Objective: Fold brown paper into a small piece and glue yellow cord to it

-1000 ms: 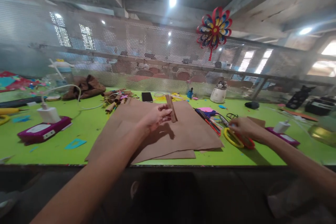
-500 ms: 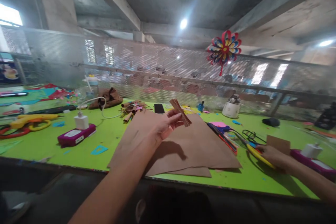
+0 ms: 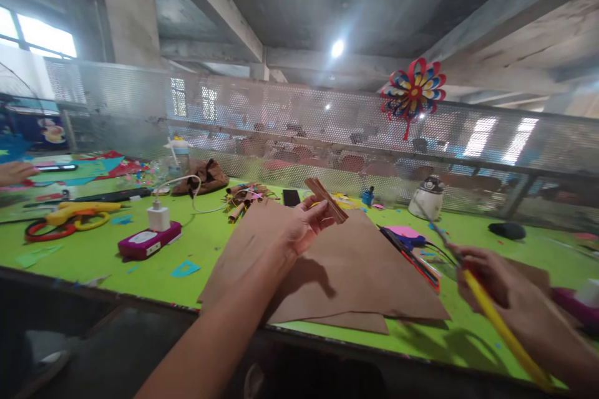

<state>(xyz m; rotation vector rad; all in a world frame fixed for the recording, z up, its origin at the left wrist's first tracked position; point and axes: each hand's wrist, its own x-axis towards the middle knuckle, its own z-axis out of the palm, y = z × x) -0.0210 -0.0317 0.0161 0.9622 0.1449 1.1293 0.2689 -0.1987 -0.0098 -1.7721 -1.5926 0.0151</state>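
My left hand (image 3: 299, 227) holds a folded strip of brown paper (image 3: 327, 198) up above large brown paper sheets (image 3: 346, 274) that lie on the green table (image 3: 206, 240). My right hand (image 3: 491, 277) is at the right, closed on yellow-handled scissors (image 3: 486, 308) lifted off the table, their blades pointing up and left. The yellow handle runs toward the lower right corner.
A purple box with a white charger (image 3: 150, 238) sits left. Red and yellow scissors and a glue gun (image 3: 70, 221) lie far left. Another person's hand (image 3: 14, 171) is at the left edge. Paper rolls (image 3: 243, 194), a phone (image 3: 291, 197), a white pot (image 3: 425, 199) stand behind.
My right hand took the yellow scissors off the table and raised them. My left hand lifted the folded strip and tilted it. The view swung left and up.
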